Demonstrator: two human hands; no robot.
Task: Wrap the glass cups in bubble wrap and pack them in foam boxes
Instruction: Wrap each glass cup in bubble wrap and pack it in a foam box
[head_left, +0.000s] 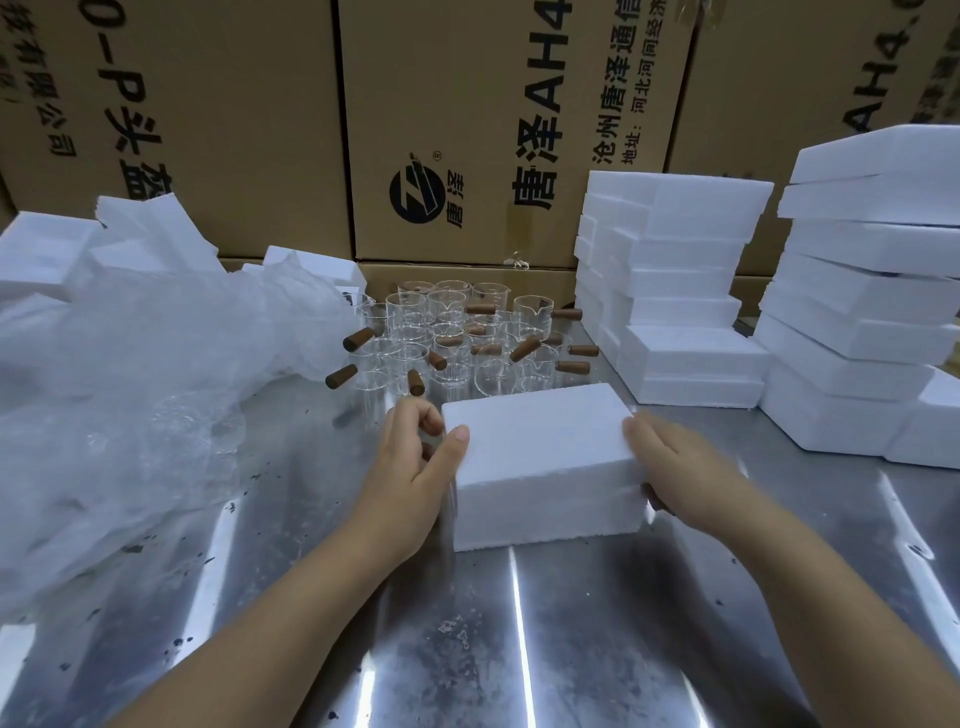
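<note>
A closed white foam box (540, 457) lies on the steel table (519, 649) in front of me. My left hand (415, 478) is at its left side, thumb laid on the top edge and fingers curled beside the wall. My right hand (675, 478) grips the right end, with fingers wrapped under its side. Behind the box stand several clear glass cups (452, 332) with brown wooden handles. A crumpled heap of bubble wrap (145, 374) lies to the left.
Stacks of white foam boxes rise at the right (675, 291) and far right (862, 312). More foam pieces (62, 249) sit behind the bubble wrap. Large cardboard cartons (467, 130) wall off the back of the table.
</note>
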